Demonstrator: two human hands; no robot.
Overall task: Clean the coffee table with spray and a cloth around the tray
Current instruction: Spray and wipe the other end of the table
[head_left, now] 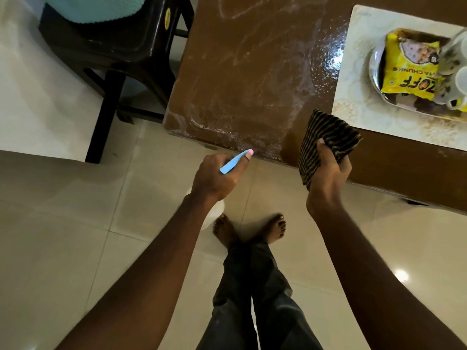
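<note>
Right hand [328, 178] tight around cloth [331, 140] (folded)

1. Dark plastic chair [113, 54], standing just beside the left edge of the surface [252, 72].
2. Teal textured fabric [96, 7], on the chair seat.
3. Pale patterned placemat [358, 117], toward the surface's right edge.
4. Yellow snack packet [409, 69], lying in the tray [372, 64].
5. White cups [454, 97], touching the packet's right side.
6. Glossy beige tiled floor [75, 223].

Glossy wet brown table [252, 72]; striped woven cloth [326, 145].
</note>
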